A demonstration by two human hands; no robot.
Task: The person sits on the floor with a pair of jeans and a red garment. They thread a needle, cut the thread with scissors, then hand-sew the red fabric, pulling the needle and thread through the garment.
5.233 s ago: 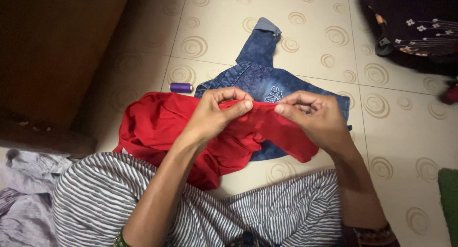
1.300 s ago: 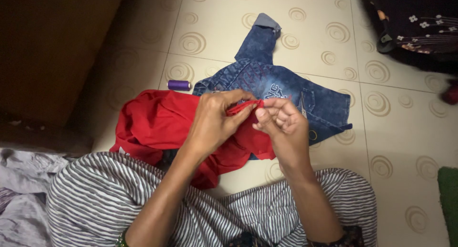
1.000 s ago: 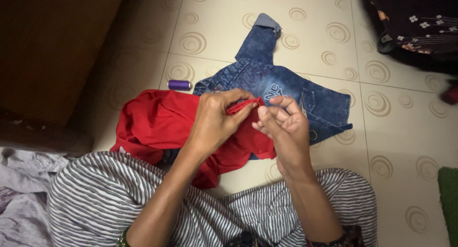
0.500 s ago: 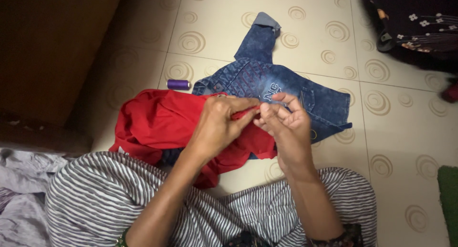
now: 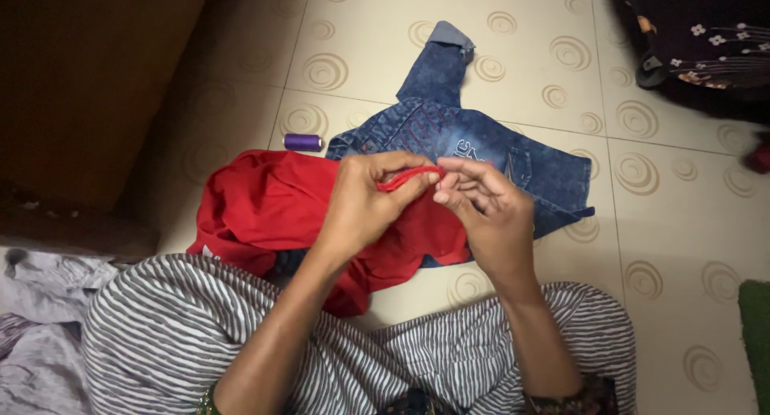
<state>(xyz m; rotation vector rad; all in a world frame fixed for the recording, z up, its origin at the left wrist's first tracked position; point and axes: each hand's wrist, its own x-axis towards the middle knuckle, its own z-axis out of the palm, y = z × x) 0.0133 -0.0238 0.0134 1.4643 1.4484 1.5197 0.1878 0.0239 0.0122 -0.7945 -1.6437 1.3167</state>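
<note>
A red garment lies across my lap and the tiled floor. My left hand pinches a raised fold of its red edge between thumb and fingers. My right hand is right beside it, fingertips together at the same fold; whether it holds a needle is too small to tell. Under and behind the red cloth lies a small blue denim jacket, one sleeve stretched away from me. A purple thread spool lies on the floor just beyond the red garment.
I sit on a cream tiled floor in striped clothing. A dark wooden panel stands at left, grey cloth at lower left, dark flowered fabric at upper right, a green mat edge at right.
Five seconds ago my hands held the red edge stretched apart; they have since come close together at one fold. Over the last second the right fingers shifted slightly at the fold.
</note>
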